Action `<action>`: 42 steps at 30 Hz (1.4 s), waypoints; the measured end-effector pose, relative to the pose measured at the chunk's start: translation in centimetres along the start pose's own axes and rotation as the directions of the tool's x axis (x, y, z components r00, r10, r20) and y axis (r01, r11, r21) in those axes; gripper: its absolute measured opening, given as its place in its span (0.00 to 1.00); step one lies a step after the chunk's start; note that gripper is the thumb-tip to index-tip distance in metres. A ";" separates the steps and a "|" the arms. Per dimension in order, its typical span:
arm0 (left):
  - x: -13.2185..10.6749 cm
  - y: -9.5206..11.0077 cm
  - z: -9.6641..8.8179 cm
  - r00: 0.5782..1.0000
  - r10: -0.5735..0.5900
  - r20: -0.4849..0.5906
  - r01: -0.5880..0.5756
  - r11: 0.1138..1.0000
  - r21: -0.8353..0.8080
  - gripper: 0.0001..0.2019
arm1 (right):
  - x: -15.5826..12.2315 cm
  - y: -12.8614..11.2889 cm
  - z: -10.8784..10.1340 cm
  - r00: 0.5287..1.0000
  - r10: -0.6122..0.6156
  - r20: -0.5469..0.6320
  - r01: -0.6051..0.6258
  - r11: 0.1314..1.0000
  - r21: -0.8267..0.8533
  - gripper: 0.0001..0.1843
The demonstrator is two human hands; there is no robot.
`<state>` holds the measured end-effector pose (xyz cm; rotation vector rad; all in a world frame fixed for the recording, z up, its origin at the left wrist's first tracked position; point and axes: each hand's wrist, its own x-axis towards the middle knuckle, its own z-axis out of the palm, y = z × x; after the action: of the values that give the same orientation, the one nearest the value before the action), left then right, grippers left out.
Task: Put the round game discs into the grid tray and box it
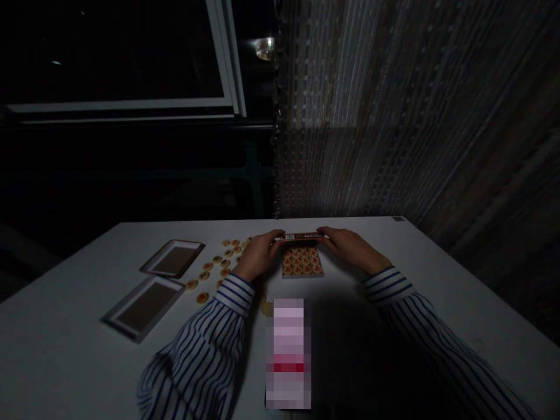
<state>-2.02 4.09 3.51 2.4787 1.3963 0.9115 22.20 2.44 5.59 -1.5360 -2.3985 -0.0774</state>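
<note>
Between my two hands is a dark reddish box lid (301,237) with a barcode on its side, tipped up along the far side of a shallow box (303,276). Rows of round xiangqi pieces (301,261) with red characters fill the part of this box that shows. My left hand (258,255) grips the lid's left end with thumb and fingers. At the opposite end, my right hand (352,248) pinches the lid's right corner. Loose xiangqi pieces (207,266) lie scattered left of my left hand, some hidden behind it and the sleeve.
On the left of the white table (65,326) lie an open lid (146,269) with a brown border and a shallow tray (107,318). A pixelated patch (289,332) covers something near the front. A bead curtain (350,116) hangs behind the table; a window frame (225,58) stands left.
</note>
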 end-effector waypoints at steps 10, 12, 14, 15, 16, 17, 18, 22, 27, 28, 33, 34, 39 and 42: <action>-1.1 0.2 0.5 0.999 -0.001 -0.044 0.004 0.998 0.064 0.17 | -0.6 -0.4 0.3 1.000 -0.003 0.004 0.003 1.000 -0.022 0.21; -1.2 0.3 0.6 0.999 0.013 -0.046 -0.010 0.998 0.064 0.17 | -0.7 -0.6 0.2 1.000 -0.001 0.005 0.002 1.000 -0.031 0.21; -1.3 0.3 0.6 0.999 0.023 -0.048 -0.020 0.998 0.061 0.17 | -0.8 -0.7 0.2 1.000 -0.004 0.010 0.004 0.999 -0.032 0.20; -1.3 0.2 0.7 0.999 0.025 -0.047 -0.023 0.998 0.059 0.17 | -0.9 -0.8 0.2 1.000 -0.006 0.010 0.006 1.000 -0.030 0.20; -1.3 0.2 0.7 0.999 0.025 -0.043 -0.023 0.998 0.057 0.16 | -0.9 -0.8 0.2 1.000 -0.010 0.009 0.011 1.000 -0.029 0.20; -1.4 0.2 0.7 0.999 0.025 -0.040 -0.023 0.998 0.055 0.17 | -1.0 -0.8 0.2 1.000 -0.015 0.006 0.015 0.999 -0.028 0.20; -1.4 0.1 0.8 0.999 0.027 -0.039 -0.024 0.998 0.055 0.17 | -1.0 -0.8 0.3 1.000 -0.019 0.002 0.019 0.999 -0.030 0.20; -1.6 0.1 0.8 0.998 0.046 -0.049 -0.043 0.997 0.068 0.17 | -1.2 -0.8 0.6 1.000 -0.027 -0.013 0.026 0.999 -0.042 0.20; -1.8 0.2 0.8 0.997 0.052 -0.050 -0.047 0.995 0.092 0.17 | -1.5 -0.9 0.7 0.999 -0.040 -0.022 0.039 0.998 -0.047 0.20; -1.9 0.2 0.8 0.997 0.055 -0.048 -0.050 0.994 0.096 0.17 | -1.6 -0.9 0.7 0.999 -0.040 -0.023 0.039 0.998 -0.054 0.20; -2.1 0.2 0.9 0.997 0.072 -0.033 -0.067 0.988 0.136 0.16 | -1.7 -0.8 1.1 0.996 -0.071 -0.053 0.066 0.995 -0.080 0.20; -2.1 0.2 0.9 0.996 0.078 -0.035 -0.072 0.987 0.147 0.16 | -1.7 -0.8 1.1 0.995 -0.077 -0.058 0.072 0.994 -0.085 0.20; -2.3 0.1 1.0 0.993 0.111 -0.034 -0.103 0.979 0.178 0.16 | -1.9 -0.8 1.4 0.994 -0.092 -0.067 0.083 0.990 -0.117 0.19; -2.4 0.1 1.0 0.992 0.126 -0.024 -0.120 0.977 0.177 0.16 | -2.1 -0.9 1.3 0.994 -0.091 -0.062 0.082 0.988 -0.132 0.19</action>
<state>-2.29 2.25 1.72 2.7196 1.4034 0.8945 21.89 0.48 3.84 -1.4575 -2.4484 -0.3034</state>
